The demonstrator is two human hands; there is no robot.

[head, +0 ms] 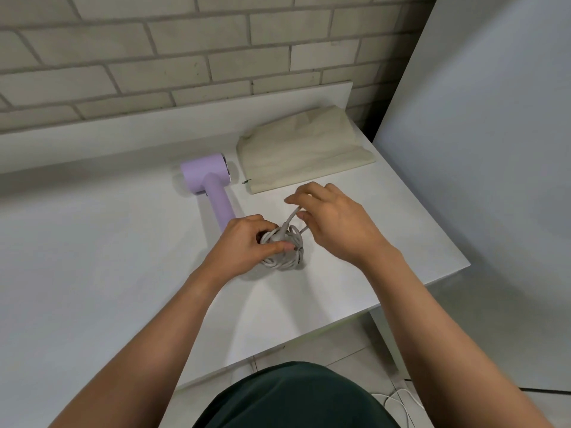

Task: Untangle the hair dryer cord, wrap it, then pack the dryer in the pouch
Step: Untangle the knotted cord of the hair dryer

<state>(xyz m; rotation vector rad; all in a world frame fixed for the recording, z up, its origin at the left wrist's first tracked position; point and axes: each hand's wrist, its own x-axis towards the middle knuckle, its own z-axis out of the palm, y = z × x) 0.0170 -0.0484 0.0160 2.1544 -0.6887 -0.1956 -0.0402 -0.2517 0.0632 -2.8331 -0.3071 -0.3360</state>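
Left hand point(247, 239) clasps the knotted cord point(285, 261) on the worktop point(92, 242) to steady it while the right hand point(333, 220) pinches one strand upward, apparently to free a loop; dryer point(210, 177) lies just beyond the left hand, pouch point(302, 152) beyond the right.

Plain indoor room, perhaps a home. A white table point(92, 242) stands against a painted brick wall point(154, 57), over a tiled floor point(340, 356) with loose white cables point(398, 403).
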